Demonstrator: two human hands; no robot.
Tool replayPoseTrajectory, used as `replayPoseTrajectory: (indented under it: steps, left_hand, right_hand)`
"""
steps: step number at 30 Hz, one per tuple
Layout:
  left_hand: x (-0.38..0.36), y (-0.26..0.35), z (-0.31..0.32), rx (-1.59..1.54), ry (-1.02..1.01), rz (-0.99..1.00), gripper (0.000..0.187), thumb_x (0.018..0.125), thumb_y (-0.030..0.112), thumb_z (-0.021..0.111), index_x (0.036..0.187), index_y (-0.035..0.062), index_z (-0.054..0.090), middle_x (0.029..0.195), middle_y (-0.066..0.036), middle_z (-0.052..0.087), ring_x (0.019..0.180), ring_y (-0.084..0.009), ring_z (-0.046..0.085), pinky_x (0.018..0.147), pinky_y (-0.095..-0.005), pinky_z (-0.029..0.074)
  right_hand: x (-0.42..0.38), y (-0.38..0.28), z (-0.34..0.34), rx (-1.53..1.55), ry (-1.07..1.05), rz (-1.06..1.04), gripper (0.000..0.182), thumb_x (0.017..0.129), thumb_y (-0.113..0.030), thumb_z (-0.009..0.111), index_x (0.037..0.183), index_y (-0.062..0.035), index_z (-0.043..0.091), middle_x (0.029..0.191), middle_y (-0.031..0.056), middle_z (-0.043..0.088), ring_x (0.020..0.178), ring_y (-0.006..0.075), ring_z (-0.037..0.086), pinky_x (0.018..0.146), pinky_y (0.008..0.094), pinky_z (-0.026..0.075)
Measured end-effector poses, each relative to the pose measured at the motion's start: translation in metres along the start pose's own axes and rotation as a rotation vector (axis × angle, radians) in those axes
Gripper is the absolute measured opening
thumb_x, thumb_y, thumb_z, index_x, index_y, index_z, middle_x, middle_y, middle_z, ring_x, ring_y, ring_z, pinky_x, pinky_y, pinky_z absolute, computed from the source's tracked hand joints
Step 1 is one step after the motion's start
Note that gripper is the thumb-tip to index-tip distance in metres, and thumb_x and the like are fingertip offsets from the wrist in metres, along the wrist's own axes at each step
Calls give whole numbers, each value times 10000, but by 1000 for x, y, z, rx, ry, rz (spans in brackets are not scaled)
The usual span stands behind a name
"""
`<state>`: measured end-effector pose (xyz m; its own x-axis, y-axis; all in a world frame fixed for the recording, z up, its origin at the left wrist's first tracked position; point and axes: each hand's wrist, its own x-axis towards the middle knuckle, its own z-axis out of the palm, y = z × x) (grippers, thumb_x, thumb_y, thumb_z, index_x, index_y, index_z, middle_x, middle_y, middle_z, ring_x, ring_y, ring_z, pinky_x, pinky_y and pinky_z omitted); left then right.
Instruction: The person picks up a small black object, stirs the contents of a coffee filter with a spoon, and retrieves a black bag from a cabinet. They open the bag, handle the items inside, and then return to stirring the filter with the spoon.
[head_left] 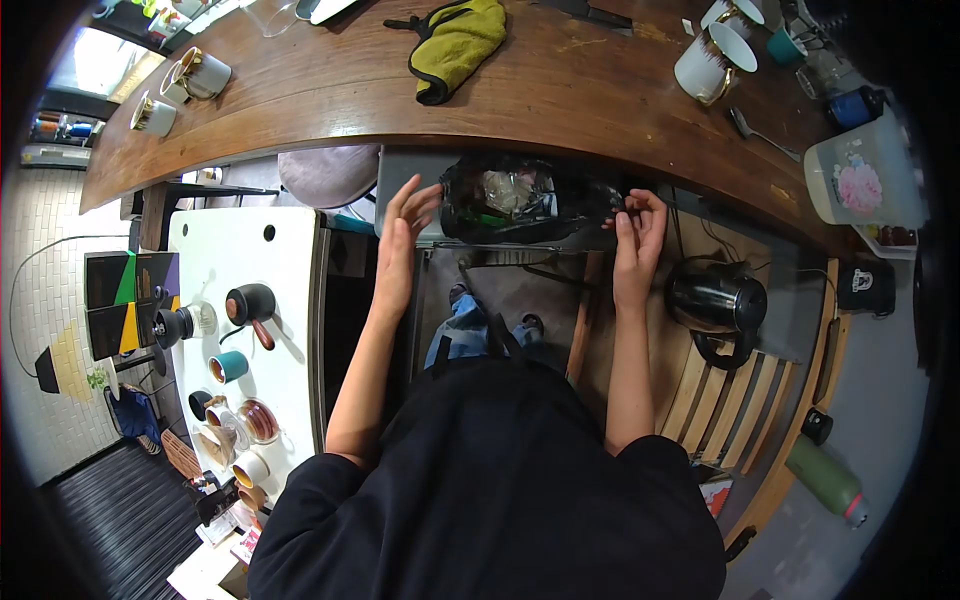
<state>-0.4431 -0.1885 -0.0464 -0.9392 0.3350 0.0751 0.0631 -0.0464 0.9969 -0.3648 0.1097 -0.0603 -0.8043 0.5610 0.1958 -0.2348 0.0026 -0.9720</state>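
Observation:
A black plastic bag lies spread in the gap below the wooden counter's front edge, with crumpled clear plastic wrapping and something green inside. My left hand is at the bag's left side, fingers stretched out and apart, fingertips close to its edge. At the right end of the bag is my right hand, its fingers curled against the black plastic, which is drawn out toward them. Part of that grip is hidden behind the thumb.
On the wooden counter are a yellow-green cloth, white cups and a spoon. A black kettle stands to my right. Left, a white table carries a wooden-handled pot, a teal cup and glassware.

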Motion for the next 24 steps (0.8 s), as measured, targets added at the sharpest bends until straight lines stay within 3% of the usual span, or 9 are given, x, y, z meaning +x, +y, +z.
replayPoseTrajectory:
  steps: [1,3,5,7,11,13,18,20,24]
  left_hand:
    - [-4,-3,-3,1,-3,2,793,1074,642,370,1615,64,315,1540,-171,495,1380,-286,516,1183,-452,355]
    - [-13,-27,-12,-93,257,-245,718,1089,613,356,1561,74,390,1510,-154,521,1377,-284,520,1179,-458,367]
    - [-22,-70,-24,-162,265,-462,708,1074,649,369,1592,167,358,1542,-153,471,1396,-329,493,1155,-485,398]
    - [-20,-91,-14,-179,259,-603,773,1048,703,380,1637,209,293,1609,-152,380,1398,-349,480,1166,-507,377]
    - [-3,-136,1,-289,172,-693,892,1017,763,380,1656,155,249,1663,-144,318,1429,-370,436,1217,-539,288]
    - [6,-130,10,-325,136,-688,909,1011,772,378,1653,139,262,1664,-140,331,1453,-372,405,1224,-542,275]
    - [28,-148,20,-411,94,-572,797,1050,717,363,1640,183,324,1639,-69,402,1459,-288,412,1149,-534,338]
    - [36,-109,31,-364,174,-664,893,1010,771,389,1624,124,353,1643,-106,392,1464,-376,386,1199,-524,307]
    - [41,-138,14,-314,110,-616,877,1019,753,397,1639,139,318,1645,-118,379,1435,-379,419,1178,-518,332]
  right_hand:
    - [0,1,0,58,-12,-26,295,1070,-134,522,1350,-41,511,1157,47,572,973,123,568,834,299,527]
    - [-1,24,-4,108,29,85,350,1081,-173,517,1408,-59,470,1194,54,571,1013,131,578,866,302,518]
    - [-3,61,-9,158,67,192,406,1092,-211,513,1466,-76,429,1231,61,571,1053,138,588,899,306,510]
    - [-8,105,-10,-229,58,656,492,1101,-316,495,1533,-94,421,1307,74,575,1056,130,600,910,299,501]
    - [-13,149,7,-229,-168,566,611,1078,-337,490,1607,-70,336,1419,144,585,1114,237,642,941,332,508]
    - [-14,187,11,-441,-233,431,614,1060,-363,514,1584,-73,377,1533,194,531,1347,363,561,1075,383,447]
    - [-4,208,24,-473,-268,333,563,1066,-340,500,1551,-62,429,1544,231,515,1481,376,432,1172,394,358]
    - [3,176,29,-399,-237,317,544,1069,-329,492,1543,-66,444,1541,234,516,1483,371,430,1175,386,355]
    - [1,125,32,-351,-237,483,521,1082,-338,484,1525,-65,459,1521,222,535,1465,366,452,1174,382,358]
